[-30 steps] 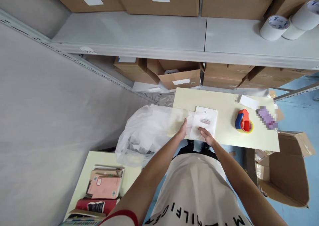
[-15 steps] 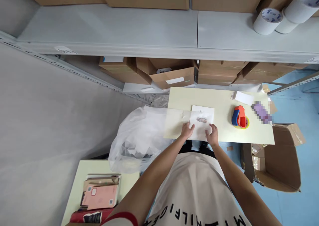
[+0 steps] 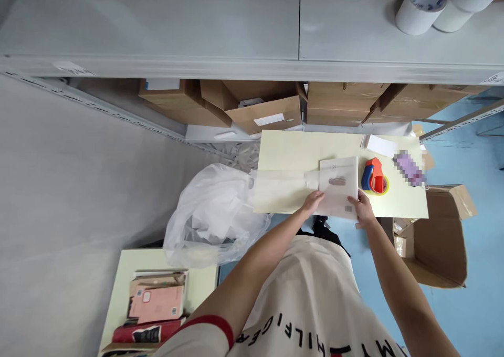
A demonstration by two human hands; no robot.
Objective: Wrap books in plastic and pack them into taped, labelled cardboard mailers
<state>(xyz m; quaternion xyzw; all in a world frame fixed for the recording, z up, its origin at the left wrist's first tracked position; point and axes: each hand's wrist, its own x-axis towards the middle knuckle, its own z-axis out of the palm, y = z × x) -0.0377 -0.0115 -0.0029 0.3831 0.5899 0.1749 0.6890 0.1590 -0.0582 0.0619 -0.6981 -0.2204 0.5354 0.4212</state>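
A white book [image 3: 337, 194] with a small dark picture and a printed square near its lower right corner lies at the table's near edge, partly jutting over it. My left hand [image 3: 314, 202] grips its lower left side, fingers closed at the edge. My right hand [image 3: 361, 208] is closed on its right edge, thumb on top. A strip of translucent film [image 3: 279, 186] stretches across the table from the left to the book; whether it wraps the book I cannot tell. The cream table [image 3: 291, 144] is beneath.
A red and blue tape dispenser [image 3: 374, 177] stands right of the book, near a white box [image 3: 381, 146] and a blurred purple item [image 3: 409, 168]. A clear plastic bag [image 3: 216, 205] is at left. An open carton [image 3: 437, 236] sits at right; shelving [image 3: 177, 31] spans the front.
The book has shifted right and towards me, and more of its cover shows. Both hands moved right with it. The film strip now trails to the book's left.
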